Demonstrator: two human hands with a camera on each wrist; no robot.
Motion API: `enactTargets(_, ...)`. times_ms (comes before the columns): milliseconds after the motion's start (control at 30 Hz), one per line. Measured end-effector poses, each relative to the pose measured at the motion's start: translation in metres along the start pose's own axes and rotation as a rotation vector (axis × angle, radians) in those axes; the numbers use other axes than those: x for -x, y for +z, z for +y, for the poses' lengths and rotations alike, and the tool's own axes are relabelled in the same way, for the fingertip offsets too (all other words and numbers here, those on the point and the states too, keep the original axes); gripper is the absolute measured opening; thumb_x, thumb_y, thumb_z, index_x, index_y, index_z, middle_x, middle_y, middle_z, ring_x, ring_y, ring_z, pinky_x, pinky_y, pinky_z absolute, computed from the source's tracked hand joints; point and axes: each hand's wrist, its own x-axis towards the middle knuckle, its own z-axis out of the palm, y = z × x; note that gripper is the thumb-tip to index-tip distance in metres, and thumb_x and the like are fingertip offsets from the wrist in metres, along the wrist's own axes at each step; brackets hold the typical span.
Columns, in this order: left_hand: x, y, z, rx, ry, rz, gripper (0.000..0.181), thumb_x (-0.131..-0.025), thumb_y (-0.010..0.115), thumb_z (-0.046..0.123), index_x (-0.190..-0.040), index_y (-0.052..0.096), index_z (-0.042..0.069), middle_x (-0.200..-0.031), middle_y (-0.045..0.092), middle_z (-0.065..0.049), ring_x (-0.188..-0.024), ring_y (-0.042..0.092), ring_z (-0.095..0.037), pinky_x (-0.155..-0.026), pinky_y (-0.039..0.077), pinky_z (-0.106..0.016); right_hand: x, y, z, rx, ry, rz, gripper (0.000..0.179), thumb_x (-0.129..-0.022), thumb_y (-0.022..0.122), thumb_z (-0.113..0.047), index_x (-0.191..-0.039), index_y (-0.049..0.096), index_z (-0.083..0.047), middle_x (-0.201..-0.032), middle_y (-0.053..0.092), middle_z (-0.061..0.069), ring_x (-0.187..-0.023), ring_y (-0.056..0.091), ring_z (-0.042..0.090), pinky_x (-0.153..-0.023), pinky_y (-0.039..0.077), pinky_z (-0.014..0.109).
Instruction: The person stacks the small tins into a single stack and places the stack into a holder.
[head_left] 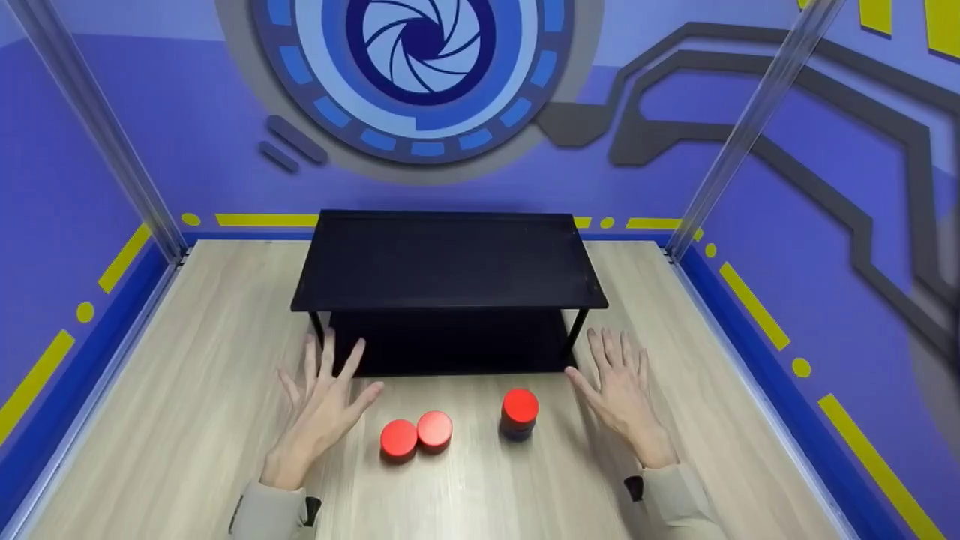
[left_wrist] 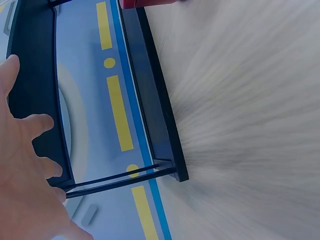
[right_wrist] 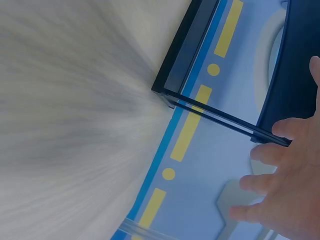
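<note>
My left hand (head_left: 322,409) hovers with fingers spread by the left front corner of a black two-level shelf (head_left: 450,262). Opposite it, my right hand (head_left: 622,397) has its fingers straight, beside the shelf's right front leg. Neither hand holds anything. Between them on the table are two red round-topped pieces (head_left: 398,440) side by side. To their right, another red round piece (head_left: 520,406) sits on top of a dark one (head_left: 517,431). In the left wrist view the fingers (left_wrist: 37,125) overlap the shelf's upper board; the right wrist view shows the other hand (right_wrist: 290,175) near its corner.
The light wooden table (head_left: 195,337) is enclosed by blue-purple printed panels (head_left: 150,135). Metal posts (head_left: 750,127) rise at both back corners. Beneath the shelf's top lies a dark lower board (head_left: 450,345).
</note>
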Motion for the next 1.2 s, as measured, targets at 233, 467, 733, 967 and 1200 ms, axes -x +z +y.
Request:
enactTargets(233,-0.001,-0.001,0.0,-0.01,-0.006,-0.014,0.078,-0.09,0.051,0.062,-0.154,0.022,0.028,-0.163,-0.006,-0.016,-0.148,-0.015,-0.041,-0.099,-0.015,-0.08,-0.001,0.0,-0.002,-0.025,0.004,-0.027,0.078,-0.093,0.05,-0.057,-0.154,0.022,-0.017,-0.161,0.019,0.011,-0.148,0.012,0.041,-0.115,0.006,0.065)
enactTargets(467,-0.001,-0.003,0.002,0.01,-0.004,-0.011,0.077,-0.091,0.053,0.058,-0.154,0.023,0.028,-0.162,-0.002,-0.018,-0.148,-0.01,-0.043,-0.101,-0.009,-0.081,-0.002,0.004,-0.008,-0.125,-0.039,-0.051,0.073,-0.095,0.051,-0.05,-0.152,0.026,-0.011,-0.159,0.024,0.016,-0.146,0.019,0.041,-0.116,0.018,0.061)
enactTargets(733,0.0,0.001,0.003,0.149,0.035,0.012,0.076,-0.091,0.061,0.046,-0.153,0.026,0.021,-0.161,0.009,-0.023,-0.147,0.002,-0.045,-0.11,0.006,-0.073,0.001,0.009,-0.021,-0.418,-0.064,-0.139,0.069,-0.094,0.057,-0.043,-0.149,0.034,-0.008,-0.153,0.037,0.015,-0.141,0.036,0.036,-0.115,0.029,0.054)
enactTargets(967,0.01,0.005,0.005,0.352,-0.013,-0.155,0.077,-0.09,0.061,0.05,-0.153,0.027,0.02,-0.159,0.02,-0.02,-0.146,0.015,-0.043,-0.107,0.023,-0.072,0.01,0.019,-0.038,-0.596,-0.04,-0.268,0.074,-0.088,0.066,-0.043,-0.148,0.038,-0.012,-0.151,0.042,0.013,-0.129,0.047,0.045,-0.104,0.04,0.059)
enactTargets(1200,0.02,0.012,0.007,0.464,-0.04,-0.337,0.089,-0.081,0.071,0.051,-0.153,0.025,0.023,-0.157,0.029,-0.014,-0.142,0.032,-0.039,-0.11,0.028,-0.065,0.017,0.033,-0.049,-0.649,-0.095,-0.338,0.088,-0.08,0.075,-0.046,-0.148,0.035,-0.006,-0.145,0.047,0.02,-0.124,0.049,0.046,-0.1,0.044,0.057)
